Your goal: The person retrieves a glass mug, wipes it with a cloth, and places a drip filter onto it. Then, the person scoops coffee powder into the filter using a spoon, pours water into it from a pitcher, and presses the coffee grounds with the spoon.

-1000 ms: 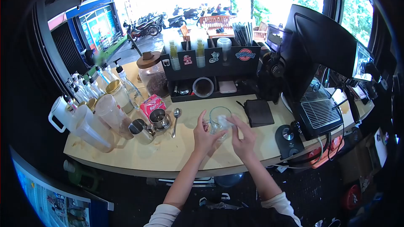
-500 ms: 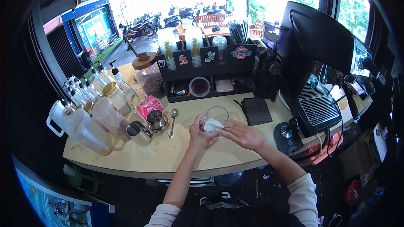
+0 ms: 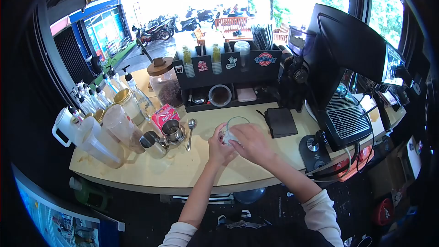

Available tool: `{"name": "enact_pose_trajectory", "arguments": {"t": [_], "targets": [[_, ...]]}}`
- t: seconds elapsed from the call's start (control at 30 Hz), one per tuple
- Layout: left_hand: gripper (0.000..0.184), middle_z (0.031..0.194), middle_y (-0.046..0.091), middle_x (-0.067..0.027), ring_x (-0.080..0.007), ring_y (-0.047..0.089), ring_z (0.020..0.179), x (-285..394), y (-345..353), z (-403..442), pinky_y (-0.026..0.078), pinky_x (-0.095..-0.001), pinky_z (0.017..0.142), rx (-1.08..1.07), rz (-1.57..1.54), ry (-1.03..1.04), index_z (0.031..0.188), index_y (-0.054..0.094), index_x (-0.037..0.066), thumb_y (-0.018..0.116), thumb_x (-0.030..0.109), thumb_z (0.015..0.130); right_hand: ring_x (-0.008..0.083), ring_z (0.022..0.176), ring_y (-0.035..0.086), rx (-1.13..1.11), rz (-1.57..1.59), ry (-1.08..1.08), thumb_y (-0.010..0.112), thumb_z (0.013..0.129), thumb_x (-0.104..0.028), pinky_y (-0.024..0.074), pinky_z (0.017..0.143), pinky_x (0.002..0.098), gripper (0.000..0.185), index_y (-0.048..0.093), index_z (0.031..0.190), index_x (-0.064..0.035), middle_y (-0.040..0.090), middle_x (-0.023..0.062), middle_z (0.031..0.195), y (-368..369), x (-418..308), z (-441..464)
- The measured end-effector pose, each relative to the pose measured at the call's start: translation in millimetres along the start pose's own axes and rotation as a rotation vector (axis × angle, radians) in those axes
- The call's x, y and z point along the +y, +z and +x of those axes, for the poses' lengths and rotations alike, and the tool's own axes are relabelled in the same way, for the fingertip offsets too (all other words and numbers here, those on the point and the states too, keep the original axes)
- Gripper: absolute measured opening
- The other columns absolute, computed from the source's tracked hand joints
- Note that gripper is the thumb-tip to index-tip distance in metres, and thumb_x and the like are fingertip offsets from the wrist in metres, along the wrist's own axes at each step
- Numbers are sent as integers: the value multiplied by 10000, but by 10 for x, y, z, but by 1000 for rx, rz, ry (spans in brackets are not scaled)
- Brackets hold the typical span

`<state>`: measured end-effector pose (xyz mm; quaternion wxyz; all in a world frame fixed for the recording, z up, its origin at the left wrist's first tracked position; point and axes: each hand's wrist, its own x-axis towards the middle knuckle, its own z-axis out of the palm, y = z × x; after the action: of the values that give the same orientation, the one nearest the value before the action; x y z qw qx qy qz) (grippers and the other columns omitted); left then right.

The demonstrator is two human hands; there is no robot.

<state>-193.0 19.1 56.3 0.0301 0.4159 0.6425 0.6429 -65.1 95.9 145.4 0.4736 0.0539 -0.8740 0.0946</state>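
A clear glass cup (image 3: 238, 121) is held above the wooden counter (image 3: 201, 169). My left hand (image 3: 220, 145) wraps round its left side. Over the right side of the rim lies my right hand (image 3: 250, 142), its fingers bent and pressed on a white cloth or tissue (image 3: 232, 136) at the glass. Most of the white material is hidden under the fingers. A spoon (image 3: 190, 133) lies to the left of the hands, beside a small metal cup (image 3: 172, 129) on a saucer. To the right is a folded black cloth (image 3: 281, 122).
Plastic jugs (image 3: 98, 142), a metal pitcher (image 3: 152, 144), a pink box (image 3: 165, 116) and pump bottles (image 3: 137, 92) stand at the left. Behind is a black organizer (image 3: 228, 71) with cups. A coffee machine (image 3: 345, 119) and a black tamping stand (image 3: 313, 148) are at the right.
My right hand has moved over the rim, its fingers now bent instead of stretched across the glass, covering more of the white material. My left hand stays round the glass. The view has shifted slightly.
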Motion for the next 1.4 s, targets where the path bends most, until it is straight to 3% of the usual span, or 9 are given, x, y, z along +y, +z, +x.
{"name": "enact_pose_trajectory", "arguments": {"t": [0.27,0.37,0.7,0.77,0.9,1.07,1.2,1.3,1.4], "targets": [[744,582,374,38,-67,342,522,14,-22,13,352,-214,486,4,96,-63,1194,542,67,867,154,530,277,784,625,-242,95,105,659,730,-42,494,796,367,347,611,1071,-4,628,137,803,275,223,-147],[765,568,374,46,-63,333,509,28,-14,0,335,-212,473,22,70,-63,1177,549,70,891,195,504,272,791,632,-105,405,417,647,779,-53,471,860,407,240,633,1016,-21,637,130,806,199,207,-103],[810,562,378,53,-57,322,502,69,-9,15,321,-214,469,-7,115,-41,1155,549,49,918,300,479,228,915,623,-310,229,276,574,850,-66,261,1076,511,107,659,913,-54,646,82,871,-73,281,-191],[860,570,369,49,-51,327,515,113,-27,38,320,-208,477,-40,128,-69,1184,520,31,919,313,477,175,939,617,-144,679,651,549,906,-93,325,1048,436,139,665,957,-37,660,50,927,-89,275,-225],[903,623,427,20,-82,408,564,243,-86,77,373,-225,545,-82,159,-94,1222,485,18,914,321,487,133,930,600,106,1002,772,521,946,-95,417,918,291,176,658,998,2,657,67,970,-197,240,-345],[619,801,558,-68,-201,558,750,502,-14,-68,435,-295,713,440,203,425,1104,524,21,837,283,639,97,878,589,304,1335,966,564,929,-111,449,802,262,91,634,948,-55,636,18,930,-284,277,-514],[282,847,614,-80,-147,586,756,910,238,-332,456,-270,686,65,-84,285,909,590,-10,744,187,779,70,817,563,340,1404,990,610,904,-111,441,756,230,91,624,930,-24,632,8,870,-290,177,-559],[198,824,636,-54,-97,603,740,937,428,-408,473,-235,666,-35,-391,-77,938,595,-14,692,124,835,78,778,553,256,1328,913,603,907,-104,446,741,234,83,613,920,-23,618,6,847,-398,93,-589],[112,830,654,-55,-86,620,752,966,442,-441,491,-222,692,-66,-336,-82,941,608,-28,633,60,877,80,764,550,290,1267,882,605,903,-98,460,712,239,88,604,932,-14,618,11,844,-453,117,-668]]}}
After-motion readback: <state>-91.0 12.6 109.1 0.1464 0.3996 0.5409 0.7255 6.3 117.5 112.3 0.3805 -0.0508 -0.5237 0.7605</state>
